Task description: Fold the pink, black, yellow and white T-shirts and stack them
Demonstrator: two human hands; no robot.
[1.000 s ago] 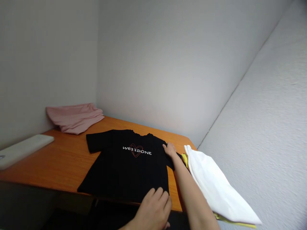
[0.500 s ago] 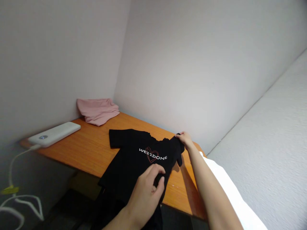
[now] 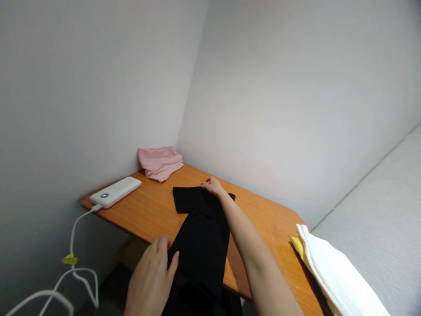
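Note:
A black T-shirt [image 3: 201, 245] lies on the wooden table, with its right side folded over the middle and its lower part hanging past the front edge. Its printed front is hidden under the fold. My right hand [image 3: 213, 187] reaches to the top of the shirt near the collar, fingers closed on the folded cloth. At the shirt's lower left edge is my left hand [image 3: 151, 272], its thumb spread from the fingers and nothing visibly held. One short sleeve [image 3: 184, 199] sticks out flat to the left.
The wooden table [image 3: 263, 219] stands in a corner against walls. A pink folded cloth [image 3: 160, 163] sits at the back left. Near the left edge lies a white power bank [image 3: 115, 192] with a white cable [image 3: 73, 237] hanging down. White fabric [image 3: 342, 272] lies over yellow and black cloth at right.
My right hand has carried the shirt's right sleeve and side leftward over its front, covering the print. My left hand has moved left to the shirt's edge. The view has shifted right.

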